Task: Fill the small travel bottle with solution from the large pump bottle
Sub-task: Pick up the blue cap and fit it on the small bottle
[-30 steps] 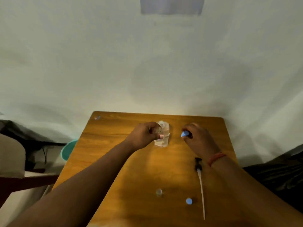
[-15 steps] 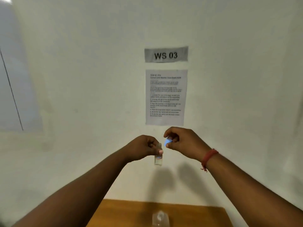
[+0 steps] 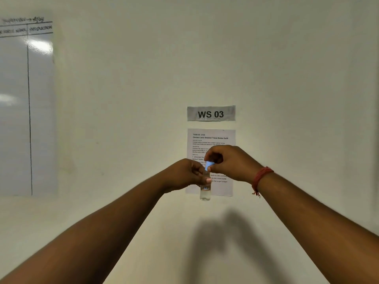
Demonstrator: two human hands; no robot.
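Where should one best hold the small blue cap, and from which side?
Pinch the blue cap by its round side wall, coming from above, as the right hand does. It sits atop the upright small bottle, whose body the left hand grips, so only the top is free.

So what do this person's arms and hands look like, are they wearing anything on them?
Both forearms are bare, with no sleeves, gloves or watch in view. The right wrist carries a red thread band, wound round several times, with a loose frayed end hanging below it. The left hand and right hand show no rings that can be made out. One fingernail on the left hand looks pale pink.
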